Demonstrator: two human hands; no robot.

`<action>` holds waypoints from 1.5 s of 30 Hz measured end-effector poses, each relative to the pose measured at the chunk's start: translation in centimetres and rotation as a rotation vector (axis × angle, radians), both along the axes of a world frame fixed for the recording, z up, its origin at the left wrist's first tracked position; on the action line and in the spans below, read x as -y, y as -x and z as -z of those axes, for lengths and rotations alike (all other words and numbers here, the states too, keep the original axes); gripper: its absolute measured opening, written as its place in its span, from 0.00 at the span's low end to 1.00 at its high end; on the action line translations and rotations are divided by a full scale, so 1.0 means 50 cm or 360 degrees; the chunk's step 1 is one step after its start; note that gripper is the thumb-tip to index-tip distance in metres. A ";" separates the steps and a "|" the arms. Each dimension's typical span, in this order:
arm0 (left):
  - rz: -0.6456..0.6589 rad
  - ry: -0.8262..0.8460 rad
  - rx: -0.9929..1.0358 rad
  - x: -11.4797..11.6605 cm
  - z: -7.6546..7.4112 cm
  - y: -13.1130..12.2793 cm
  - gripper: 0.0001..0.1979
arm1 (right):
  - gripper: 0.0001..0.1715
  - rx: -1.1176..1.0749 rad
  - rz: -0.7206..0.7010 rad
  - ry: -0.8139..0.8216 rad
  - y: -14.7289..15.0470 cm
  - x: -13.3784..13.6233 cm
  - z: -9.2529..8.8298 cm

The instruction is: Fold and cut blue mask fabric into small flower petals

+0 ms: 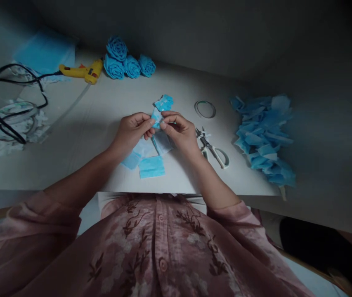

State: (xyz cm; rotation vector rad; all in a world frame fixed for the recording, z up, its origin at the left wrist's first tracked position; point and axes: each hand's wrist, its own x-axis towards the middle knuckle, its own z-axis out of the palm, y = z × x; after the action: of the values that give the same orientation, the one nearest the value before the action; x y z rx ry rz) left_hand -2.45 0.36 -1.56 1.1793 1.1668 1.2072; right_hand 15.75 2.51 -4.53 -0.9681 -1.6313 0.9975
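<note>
Between my two hands is a small piece of blue-and-white non-woven fabric (156, 118), pinched by the fingertips. My left hand (135, 128) is closed on its left edge, and my right hand (178, 131) grips the right side with thumb and forefinger. Just beyond the fingers lies a crumpled blue petal-like piece (164, 102). A thin blue-green stick (155, 144) shows below the hands; its upper end is hidden. Around it on the table are a bright blue fabric square (152, 167), a paler blue square (131, 161) and some whitish sheets (144, 146).
Scissors (214, 152) lie right of my right hand, below a tape ring (205, 109). Blue fabric pieces (262, 138) are heaped farther right. Several blue fabric roses (116, 48) sit at the back. A yellow glue gun (93, 72) and its black cord (41, 84) lie left, near white scraps (4, 144).
</note>
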 end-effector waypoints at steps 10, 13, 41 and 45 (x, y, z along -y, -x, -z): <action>0.0026 0.0221 0.0418 -0.017 0.011 0.011 0.09 | 0.19 0.0504 -0.0061 -0.0618 -0.018 0.004 -0.026; 0.0041 0.0331 0.0489 -0.017 -0.001 0.010 0.10 | 0.29 0.0668 -0.0114 -0.0711 -0.025 -0.002 -0.027; -0.0060 -0.0054 -0.0125 -0.005 0.004 -0.001 0.08 | 0.33 -0.0282 -0.0025 0.0302 0.010 -0.002 0.005; -0.0050 -0.0048 -0.0109 -0.002 0.001 -0.001 0.08 | 0.35 -0.0344 -0.0121 0.0416 0.009 0.000 0.004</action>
State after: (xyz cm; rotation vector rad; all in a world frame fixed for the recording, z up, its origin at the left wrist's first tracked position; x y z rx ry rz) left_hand -2.38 0.46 -1.59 1.2376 1.2258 1.2197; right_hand 15.28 2.49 -4.75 -0.9373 -1.3893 1.3446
